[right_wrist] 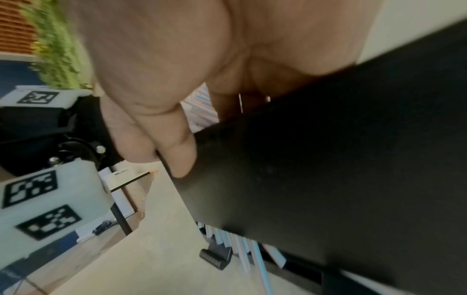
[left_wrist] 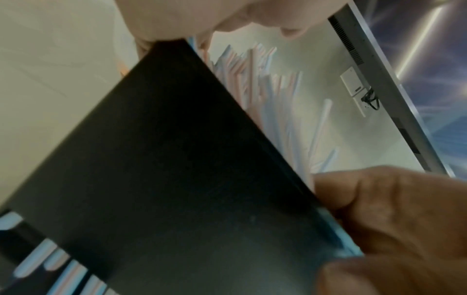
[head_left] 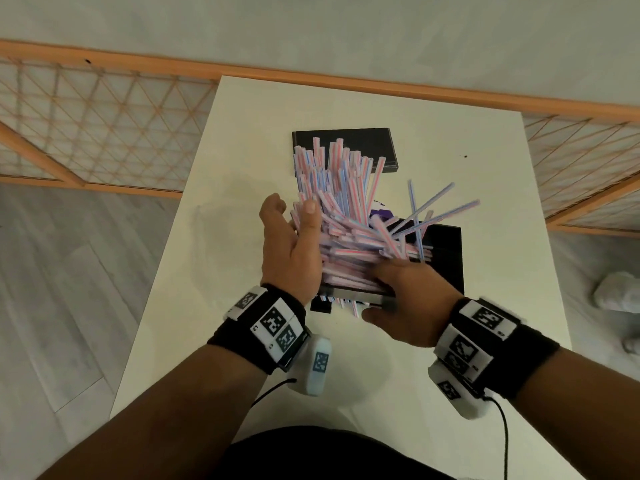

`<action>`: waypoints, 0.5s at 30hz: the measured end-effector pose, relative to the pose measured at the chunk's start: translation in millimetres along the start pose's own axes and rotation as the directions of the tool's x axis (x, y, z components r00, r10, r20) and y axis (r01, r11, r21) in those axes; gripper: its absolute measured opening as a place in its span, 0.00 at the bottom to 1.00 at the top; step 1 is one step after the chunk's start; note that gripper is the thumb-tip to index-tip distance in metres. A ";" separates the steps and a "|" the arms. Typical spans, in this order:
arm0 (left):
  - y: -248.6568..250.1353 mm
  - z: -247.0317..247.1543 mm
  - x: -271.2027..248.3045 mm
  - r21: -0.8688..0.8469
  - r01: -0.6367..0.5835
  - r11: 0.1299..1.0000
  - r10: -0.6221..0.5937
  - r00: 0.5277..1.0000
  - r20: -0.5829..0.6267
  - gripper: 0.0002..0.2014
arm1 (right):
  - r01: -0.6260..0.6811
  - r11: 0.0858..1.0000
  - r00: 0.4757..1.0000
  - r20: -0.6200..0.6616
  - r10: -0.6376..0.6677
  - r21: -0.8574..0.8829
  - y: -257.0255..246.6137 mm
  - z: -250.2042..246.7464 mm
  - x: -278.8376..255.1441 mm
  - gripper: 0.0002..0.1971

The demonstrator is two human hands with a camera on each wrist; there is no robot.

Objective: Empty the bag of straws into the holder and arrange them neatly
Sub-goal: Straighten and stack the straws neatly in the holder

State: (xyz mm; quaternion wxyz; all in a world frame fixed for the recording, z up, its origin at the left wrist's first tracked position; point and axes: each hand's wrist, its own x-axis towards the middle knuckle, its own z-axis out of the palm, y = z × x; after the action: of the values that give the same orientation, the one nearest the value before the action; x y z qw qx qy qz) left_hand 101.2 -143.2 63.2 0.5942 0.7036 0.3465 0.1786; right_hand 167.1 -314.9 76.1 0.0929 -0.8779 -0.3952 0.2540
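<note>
A messy heap of pink-and-blue striped straws [head_left: 343,209] fills the black holder [head_left: 446,258] in the middle of the white table, with many sticking up and a few fanning out to the right. My left hand [head_left: 291,244] is open, its palm and straight fingers pressed against the heap's left side. My right hand [head_left: 408,299] grips the holder's near wall [right_wrist: 328,149], thumb [right_wrist: 177,149] on the outside and fingers over the rim among the straws. Some straws [right_wrist: 242,245] poke out beneath the holder. In the left wrist view, straw tips [left_wrist: 265,79] rise past the black wall [left_wrist: 177,169].
A flat black lid or tray [head_left: 377,143] lies behind the heap, partly covered by straws. A purple scrap [head_left: 381,211] shows among them. The white table [head_left: 242,133] has bare room on the left and near side. A wooden lattice rail [head_left: 104,116] runs behind it.
</note>
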 end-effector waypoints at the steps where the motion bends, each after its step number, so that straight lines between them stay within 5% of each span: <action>1: -0.2 1.0 -0.7 0.004 -0.009 1.000 0.009 1.000 0.010 0.48 | -0.011 1.000 0.999 0.042 0.011 -0.006 -0.3 2.2 2.3 0.15; 7: -3.2 2.4 0.6 0.012 -0.012 1.000 0.012 1.000 0.007 0.44 | -0.096 0.995 0.994 0.052 0.096 0.004 -9.6 7.0 14.8 0.30; 15: -6.7 3.0 1.3 -0.020 -0.030 0.999 0.030 1.000 0.006 0.49 | -0.121 0.990 0.969 0.207 0.133 -0.073 -17.4 2.2 31.6 0.25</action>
State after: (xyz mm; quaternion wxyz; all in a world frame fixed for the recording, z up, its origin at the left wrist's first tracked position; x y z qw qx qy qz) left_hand 102.3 -144.1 55.9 0.5994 0.7033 0.3323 0.1890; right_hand 172.3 -279.9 68.8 0.0075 -0.8718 -0.3533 0.3393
